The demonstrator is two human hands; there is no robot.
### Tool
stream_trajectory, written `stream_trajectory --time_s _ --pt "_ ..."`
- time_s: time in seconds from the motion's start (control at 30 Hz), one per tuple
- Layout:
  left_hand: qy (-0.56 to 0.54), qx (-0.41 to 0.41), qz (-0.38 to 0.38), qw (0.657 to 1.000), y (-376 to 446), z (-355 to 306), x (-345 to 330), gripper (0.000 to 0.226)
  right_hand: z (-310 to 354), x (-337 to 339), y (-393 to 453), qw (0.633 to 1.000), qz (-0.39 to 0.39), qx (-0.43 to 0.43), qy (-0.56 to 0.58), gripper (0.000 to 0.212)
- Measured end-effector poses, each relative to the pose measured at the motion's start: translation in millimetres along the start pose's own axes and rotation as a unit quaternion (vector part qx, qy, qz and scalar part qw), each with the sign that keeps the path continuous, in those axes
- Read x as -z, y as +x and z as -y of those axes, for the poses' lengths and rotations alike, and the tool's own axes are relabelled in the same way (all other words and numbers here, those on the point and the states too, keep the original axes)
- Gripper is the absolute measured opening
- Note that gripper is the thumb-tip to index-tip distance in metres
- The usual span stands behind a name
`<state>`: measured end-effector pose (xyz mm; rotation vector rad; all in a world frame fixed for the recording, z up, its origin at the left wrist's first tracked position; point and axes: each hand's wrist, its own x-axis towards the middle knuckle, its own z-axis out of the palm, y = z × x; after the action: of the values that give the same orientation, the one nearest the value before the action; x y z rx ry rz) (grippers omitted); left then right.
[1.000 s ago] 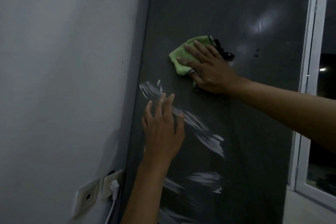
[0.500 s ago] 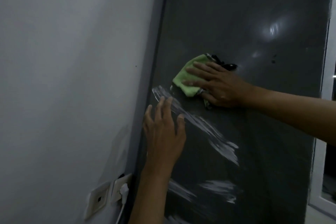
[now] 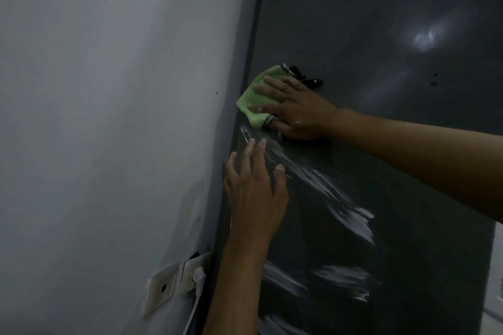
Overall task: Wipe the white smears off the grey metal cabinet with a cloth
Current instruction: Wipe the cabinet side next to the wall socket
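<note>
Grey metal cabinet streaked with white smears, pale wall beside

One head-worn view only, looking forward and slightly down, close to the tall dark grey metal cabinet, whose side fills the right half of the frame. It is turned a little leftward, so the pale grey painted wall takes the left half. Both forearms reach in from the lower and right edges. Wide-angle bending curves the cabinet's left edge.
</note>
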<state>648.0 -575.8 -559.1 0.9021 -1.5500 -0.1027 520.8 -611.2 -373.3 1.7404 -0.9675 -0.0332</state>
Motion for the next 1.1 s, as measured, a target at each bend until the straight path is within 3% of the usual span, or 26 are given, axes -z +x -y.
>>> stream_trajectory --time_s 0.1,0.17,0.37,0.63,0.87,1.1 --pt "0.003 -0.002 -0.003 1.000 0 -1 2 0.061 -5 0 -24 0.994 0.042 0.099 -0.010 0.054" --pt "-0.001 -0.003 -0.009 1.000 0 0 4 0.060 -16 4 -32 0.993 0.035 0.113 -0.018 0.054" --pt "-0.011 0.004 -0.024 1.000 2 9 4 0.058 -50 29 2 0.996 -0.028 -0.079 0.005 0.063" --pt "-0.014 0.037 -0.021 0.999 -1 18 2 0.060 -19 13 22 0.989 -0.059 -0.135 0.031 0.056" --pt "0.015 0.077 -0.018 0.997 -2 22 7 0.059 29 -19 -15 0.999 -0.012 0.034 0.012 0.054" --pt "0.026 0.110 -0.031 0.993 -5 26 12 0.061 72 -55 -83 0.977 0.028 0.211 0.001 0.054"
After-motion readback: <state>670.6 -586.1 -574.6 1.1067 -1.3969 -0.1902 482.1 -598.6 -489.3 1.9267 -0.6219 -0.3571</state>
